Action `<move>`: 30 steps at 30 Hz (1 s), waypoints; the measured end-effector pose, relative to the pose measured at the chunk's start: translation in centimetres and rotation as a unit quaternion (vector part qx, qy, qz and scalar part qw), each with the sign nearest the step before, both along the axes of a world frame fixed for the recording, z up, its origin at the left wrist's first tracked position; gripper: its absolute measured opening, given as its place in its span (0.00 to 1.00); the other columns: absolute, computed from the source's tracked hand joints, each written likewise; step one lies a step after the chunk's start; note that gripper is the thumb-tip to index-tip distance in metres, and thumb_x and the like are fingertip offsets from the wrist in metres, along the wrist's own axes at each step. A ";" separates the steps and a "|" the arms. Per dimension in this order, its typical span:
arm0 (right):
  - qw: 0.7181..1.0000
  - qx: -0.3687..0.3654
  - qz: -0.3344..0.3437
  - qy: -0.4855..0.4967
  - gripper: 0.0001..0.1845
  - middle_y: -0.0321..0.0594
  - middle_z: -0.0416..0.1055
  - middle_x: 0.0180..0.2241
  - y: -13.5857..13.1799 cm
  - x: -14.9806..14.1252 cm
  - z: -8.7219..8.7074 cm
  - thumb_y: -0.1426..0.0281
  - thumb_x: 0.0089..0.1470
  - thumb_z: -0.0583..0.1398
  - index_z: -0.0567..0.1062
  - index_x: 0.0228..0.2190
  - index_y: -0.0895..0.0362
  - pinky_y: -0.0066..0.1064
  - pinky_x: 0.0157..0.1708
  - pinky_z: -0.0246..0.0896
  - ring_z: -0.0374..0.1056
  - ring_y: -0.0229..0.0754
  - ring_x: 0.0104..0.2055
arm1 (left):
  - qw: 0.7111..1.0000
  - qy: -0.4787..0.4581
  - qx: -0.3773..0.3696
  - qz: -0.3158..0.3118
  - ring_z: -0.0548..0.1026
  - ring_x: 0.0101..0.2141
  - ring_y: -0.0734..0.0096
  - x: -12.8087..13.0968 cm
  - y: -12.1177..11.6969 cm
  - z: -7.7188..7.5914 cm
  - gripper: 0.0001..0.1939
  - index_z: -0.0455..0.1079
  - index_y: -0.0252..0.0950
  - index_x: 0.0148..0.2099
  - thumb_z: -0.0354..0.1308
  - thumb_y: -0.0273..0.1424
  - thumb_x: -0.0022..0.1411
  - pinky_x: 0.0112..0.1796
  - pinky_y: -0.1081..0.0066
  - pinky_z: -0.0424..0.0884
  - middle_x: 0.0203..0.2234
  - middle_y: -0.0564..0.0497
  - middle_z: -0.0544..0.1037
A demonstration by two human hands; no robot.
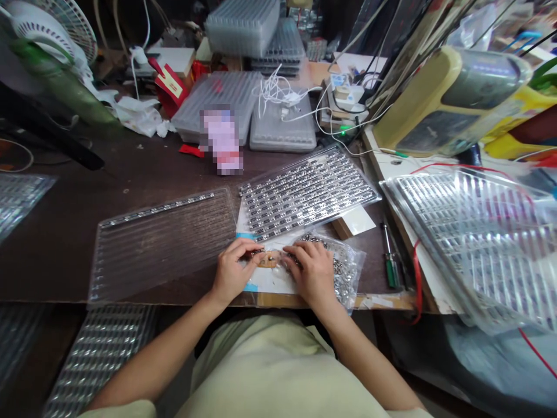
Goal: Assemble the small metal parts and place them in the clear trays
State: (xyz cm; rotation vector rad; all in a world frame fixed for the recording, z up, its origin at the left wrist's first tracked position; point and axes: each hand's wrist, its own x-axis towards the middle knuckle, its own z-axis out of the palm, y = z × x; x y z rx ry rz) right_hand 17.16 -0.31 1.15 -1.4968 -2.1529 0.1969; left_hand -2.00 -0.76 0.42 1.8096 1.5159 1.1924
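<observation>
My left hand (234, 268) is closed in a pinch on a small dark metal part (257, 251), which looks like a connector. Just to the right, my right hand (314, 271) has its thumb and fingers pinched together; what they hold is too small to make out. Between the fingertips lies a small tan piece (268, 259) on a white sheet (278, 283). Under and beside my right hand is a clear plastic bag (351, 261) of loose small metal parts. Behind the hands sits a clear tray (311, 188) filled with rows of black-and-silver parts.
A clear tray (161, 249) at left has parts along its far row only. A green-handled screwdriver (389, 261) lies at right, near stacked trays (487, 232). Farther back are closed trays (282, 125), white cables (278, 96), a blurred-out phone-like object (223, 139) and a yellow machine (448, 104).
</observation>
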 end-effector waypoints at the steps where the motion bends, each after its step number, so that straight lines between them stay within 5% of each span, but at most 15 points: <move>1: 1.000 0.003 -0.001 -0.013 0.08 0.37 0.73 0.37 -0.1 0.6 0.1 0.63 0.56 0.61 0.78 0.37 0.50 0.35 0.38 0.48 0.60 0.42 0.39 | 1.000 -0.002 -0.003 0.000 0.75 0.35 0.70 0.0 0.0 0.0 0.05 0.75 0.36 0.37 0.60 0.30 0.59 0.35 0.73 0.72 0.33 0.49 0.77; 12: 0.984 0.061 0.051 -0.159 0.04 0.37 0.71 0.30 -0.6 0.8 0.2 0.70 0.56 0.60 0.73 0.29 0.54 0.35 0.37 0.46 0.57 0.41 0.35 | 0.998 0.030 0.001 -0.047 0.74 0.34 0.71 1.1 1.0 1.2 0.05 0.76 0.37 0.38 0.61 0.29 0.58 0.35 0.72 0.70 0.33 0.50 0.76; 16: 0.995 0.046 0.047 -0.078 0.04 0.37 0.71 0.29 -0.5 1.3 0.1 0.71 0.57 0.58 0.72 0.30 0.56 0.33 0.34 0.48 0.60 0.40 0.34 | 0.992 0.075 0.021 -0.103 0.74 0.37 0.69 1.9 0.8 0.4 0.06 0.76 0.39 0.40 0.61 0.30 0.59 0.39 0.70 0.70 0.33 0.49 0.76; 30: 0.986 -0.011 0.067 0.150 0.09 0.41 0.73 0.37 -0.5 1.8 -0.6 0.74 0.59 0.54 0.74 0.35 0.54 0.34 0.40 0.64 0.67 0.41 0.41 | 0.988 0.099 -0.001 -0.115 0.74 0.35 0.68 2.5 0.5 -0.4 0.04 0.77 0.39 0.37 0.62 0.28 0.57 0.38 0.68 0.70 0.32 0.50 0.78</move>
